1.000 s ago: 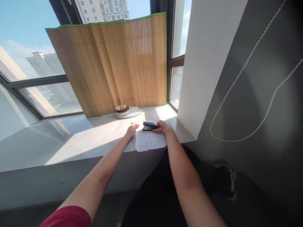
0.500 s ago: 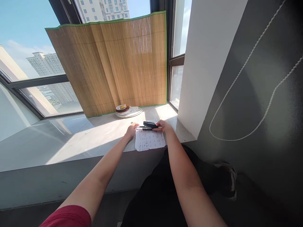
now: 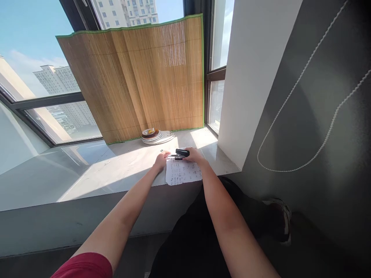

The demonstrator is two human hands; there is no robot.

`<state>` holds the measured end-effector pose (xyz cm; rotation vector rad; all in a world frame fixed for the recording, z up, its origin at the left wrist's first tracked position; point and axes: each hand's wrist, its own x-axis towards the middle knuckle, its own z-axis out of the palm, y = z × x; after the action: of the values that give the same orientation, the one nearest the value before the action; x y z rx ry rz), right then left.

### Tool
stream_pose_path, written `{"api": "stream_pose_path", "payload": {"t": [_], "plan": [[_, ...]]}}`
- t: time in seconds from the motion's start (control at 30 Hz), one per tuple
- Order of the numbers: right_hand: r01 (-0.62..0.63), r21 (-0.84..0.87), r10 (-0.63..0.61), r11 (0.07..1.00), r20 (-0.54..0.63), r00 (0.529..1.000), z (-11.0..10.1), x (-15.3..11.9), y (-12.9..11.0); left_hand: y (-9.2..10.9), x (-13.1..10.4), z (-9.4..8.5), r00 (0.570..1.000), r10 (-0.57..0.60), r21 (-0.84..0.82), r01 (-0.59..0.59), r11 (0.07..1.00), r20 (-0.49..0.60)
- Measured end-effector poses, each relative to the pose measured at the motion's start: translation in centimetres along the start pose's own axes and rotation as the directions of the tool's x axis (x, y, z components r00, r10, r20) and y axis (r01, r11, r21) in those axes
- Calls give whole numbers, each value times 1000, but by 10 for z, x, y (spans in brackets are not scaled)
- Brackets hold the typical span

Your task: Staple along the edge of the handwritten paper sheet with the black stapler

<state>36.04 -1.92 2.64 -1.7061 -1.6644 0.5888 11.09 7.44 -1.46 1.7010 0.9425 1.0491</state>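
Note:
A black stapler (image 3: pixel 182 152) is over the upper part of a sheet of handwritten paper (image 3: pixel 184 172) on the sill. My right hand (image 3: pixel 193 155) is closed around its right end. From its left side a thin silvery piece (image 3: pixel 173 156) sticks out. My left hand (image 3: pixel 162 157) has its fingertips pinched on the outer end of that piece. The paper lies below both hands, its lower edge at the front of the sill. My fingers hide parts of the stapler.
A stack of plates (image 3: pixel 152 136) stands farther back on the windowsill (image 3: pixel 110 170). Behind it a bamboo mat (image 3: pixel 145 81) with green edging leans against the window. A white wall (image 3: pixel 252 77) rises at the right, and a beaded cord (image 3: pixel 304 65) hangs beyond it.
My right hand has shifted slightly left along the stapler, covering more of its right end. The left hand stays nearly in place, and the paper has hardly moved.

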Motion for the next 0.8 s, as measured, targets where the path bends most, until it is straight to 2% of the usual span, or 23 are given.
{"api": "stream_pose_path", "payload": {"t": [0.17,0.27,0.3,0.37,0.43,0.5,0.6,0.67,0.8], "plan": [[-20,-49,18,999,-53,998,6,3,-1,11,-4,-5,988,-52,-211,20,977,-148],[101,-70,-111,992,-175,978,10,0,-8,13,-7,-14,963,-108,-358,14,934,-246],[170,-97,-187,981,-220,957,12,-2,-12,12,-9,-18,957,-136,-403,22,915,-257],[336,-182,-376,924,-280,883,19,-4,-21,11,-14,-24,955,-186,-466,60,883,-230],[487,-271,-552,830,-277,787,27,-5,-30,9,-18,-30,959,-222,-520,101,848,-176],[590,-343,-674,731,-224,704,34,-4,-38,7,-20,-33,959,-245,-568,125,814,-140],[662,-411,-761,627,-141,634,43,-3,-45,7,-20,-31,954,-264,-596,132,792,-140],[670,-445,-783,594,-129,608,47,-3,-47,9,-19,-29,949,-277,-608,133,782,-148],[666,-505,-814,549,-141,564,52,-3,-48,13,-21,-25,932,-328,-700,131,702,-154]]}}
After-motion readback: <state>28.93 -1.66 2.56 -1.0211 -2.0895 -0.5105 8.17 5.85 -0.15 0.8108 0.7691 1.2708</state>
